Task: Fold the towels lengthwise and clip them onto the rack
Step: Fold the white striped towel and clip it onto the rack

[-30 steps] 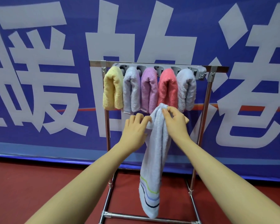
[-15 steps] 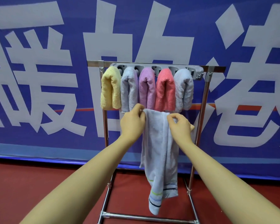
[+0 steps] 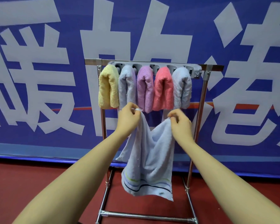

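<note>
Towel (image 3: 149,157): pale blue terry with striped border at the bottom, hanging in front of the rack (image 3: 153,61), below the row of clipped towels; top edge sags in a dip between the two hands.
Left hand (image 3: 129,118): grip pinches the towel's upper left corner between thumb and fingers.
Right hand (image 3: 180,122): grip pinches the upper right corner; hands stand apart, both just below the hung towels.
Rack: metal frame on the red floor (image 3: 31,191); grey clip bar (image 3: 196,68) along the top rail.
Clipped towels: yellow (image 3: 108,88), pale blue (image 3: 127,88), purple (image 3: 145,88), coral (image 3: 162,88), pale blue (image 3: 182,88), each folded and hanging side by side, touching.
Free clip: the bar's right end shows beyond the last towel; whether a clip is free there is too small to tell.
Handling: soft, light, limp cloth; it will droop wherever unsupported and holds no crease, though the terry is not slippery.
Where to hold: probably the top corners, bringing them together for the lengthwise fold, then gripping the doubled top edge to feed it to a clip.
Risk: layers may slide apart or bunch before clipping.
Backdrop: blue banner (image 3: 39,143) with large white characters.
</note>
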A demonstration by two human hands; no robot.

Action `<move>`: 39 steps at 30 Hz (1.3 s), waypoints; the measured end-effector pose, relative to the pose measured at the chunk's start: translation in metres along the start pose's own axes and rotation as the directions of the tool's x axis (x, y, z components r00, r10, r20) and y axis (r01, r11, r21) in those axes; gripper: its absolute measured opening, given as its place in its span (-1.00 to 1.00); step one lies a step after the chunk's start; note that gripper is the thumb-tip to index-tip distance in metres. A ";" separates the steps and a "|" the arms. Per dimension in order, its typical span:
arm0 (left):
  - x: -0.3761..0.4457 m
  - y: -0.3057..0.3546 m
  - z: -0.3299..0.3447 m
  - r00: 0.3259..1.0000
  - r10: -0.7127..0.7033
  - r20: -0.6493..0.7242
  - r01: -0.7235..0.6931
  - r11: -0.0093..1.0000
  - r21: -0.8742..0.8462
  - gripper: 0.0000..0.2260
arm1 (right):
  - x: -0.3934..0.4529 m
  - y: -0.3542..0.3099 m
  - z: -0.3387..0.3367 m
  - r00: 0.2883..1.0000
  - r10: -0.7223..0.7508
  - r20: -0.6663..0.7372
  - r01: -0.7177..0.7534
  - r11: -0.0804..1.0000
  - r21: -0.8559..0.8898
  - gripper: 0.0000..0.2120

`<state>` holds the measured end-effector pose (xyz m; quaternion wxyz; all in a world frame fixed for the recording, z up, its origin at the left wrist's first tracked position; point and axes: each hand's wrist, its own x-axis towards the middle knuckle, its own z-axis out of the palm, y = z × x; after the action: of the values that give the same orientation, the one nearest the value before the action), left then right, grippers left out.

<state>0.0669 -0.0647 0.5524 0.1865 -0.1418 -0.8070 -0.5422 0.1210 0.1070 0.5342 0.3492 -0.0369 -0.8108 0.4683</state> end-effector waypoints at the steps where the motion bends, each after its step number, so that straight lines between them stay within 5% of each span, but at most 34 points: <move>1: 0.000 0.002 0.001 0.999 0.019 0.040 -0.019 1.000 0.009 -0.91 | -0.002 -0.003 0.004 0.998 -0.014 0.060 0.014 1.000 0.001 -0.73; 6: 0.001 0.018 0.002 0.971 0.154 0.180 -0.159 0.987 0.014 -0.87 | -0.004 -0.018 0.028 0.969 -0.032 0.246 0.057 0.994 -0.093 -0.83; 18: -0.012 -0.006 0.001 0.946 0.186 0.266 -0.160 0.980 -0.116 -0.71 | 0.004 -0.032 0.031 0.983 -0.071 0.169 0.104 0.975 -0.195 -0.84; 24: -0.022 -0.009 0.005 0.944 0.261 0.200 -0.285 0.953 0.102 -0.74 | 0.005 -0.034 0.035 0.994 -0.069 0.082 0.076 0.994 -0.082 -0.84; 28: -0.025 -0.022 0.013 0.923 0.332 0.196 -0.384 0.830 0.404 -0.79 | 0.015 -0.037 0.034 0.998 -0.064 0.017 0.063 0.996 0.058 -0.81; 32: -0.024 -0.024 0.019 0.925 0.314 0.213 -0.380 0.772 0.509 -0.83 | 0.022 -0.039 0.032 0.996 -0.084 -0.013 0.085 0.991 0.102 -0.84; 35: -0.024 -0.014 0.016 0.908 0.334 0.253 -0.414 0.622 0.664 -0.73 | 0.025 -0.037 0.028 0.996 -0.070 -0.056 0.075 0.992 0.098 -0.86; 37: -0.022 -0.010 0.014 0.921 0.308 0.238 -0.384 0.630 0.675 -0.69 | 0.026 -0.033 0.023 0.996 -0.042 -0.074 0.050 0.993 0.107 -0.90; 39: -0.018 -0.013 0.015 0.937 0.296 0.187 -0.349 0.750 0.561 -0.81 | 0.026 -0.024 0.019 1.000 0.001 -0.030 0.002 0.994 0.106 -0.89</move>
<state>0.0752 -0.0563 0.5286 0.2769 -0.2375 -0.9048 -0.2197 0.0966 0.0893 0.5609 0.3627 -0.0252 -0.7795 0.5101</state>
